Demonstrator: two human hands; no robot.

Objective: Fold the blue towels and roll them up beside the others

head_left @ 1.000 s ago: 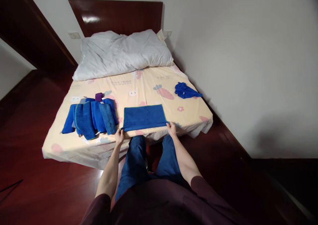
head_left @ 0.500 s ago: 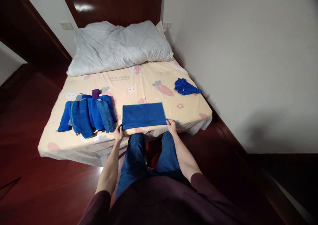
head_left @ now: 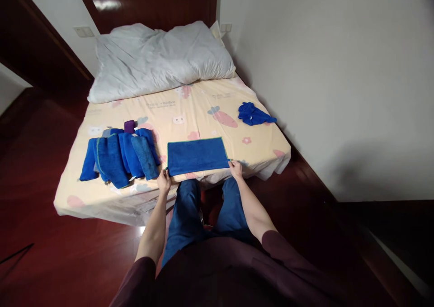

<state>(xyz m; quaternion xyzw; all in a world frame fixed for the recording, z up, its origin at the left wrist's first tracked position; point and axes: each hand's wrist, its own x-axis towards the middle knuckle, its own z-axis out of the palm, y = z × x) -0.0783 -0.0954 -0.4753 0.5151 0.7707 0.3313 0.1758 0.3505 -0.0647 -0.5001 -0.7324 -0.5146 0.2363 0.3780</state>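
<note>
Flat on the carrot-printed bed sheet [head_left: 196, 110], near its front edge: one rectangular, soft-napped blue towel [head_left: 198, 155], green-edged, pinched at two near corners between fingers of the left hand [head_left: 164, 181] and right hand [head_left: 236, 168]. Left: plump rolled towels [head_left: 110, 158], one purple. Right: one crumpled cloth [head_left: 254, 115].

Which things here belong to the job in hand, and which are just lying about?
In the job: flat blue towel, pinched by the left hand and right hand; probably the bundled towels and crumpled towel, being similar cloth.

Just there: pale quilt; dark headboard.
</note>
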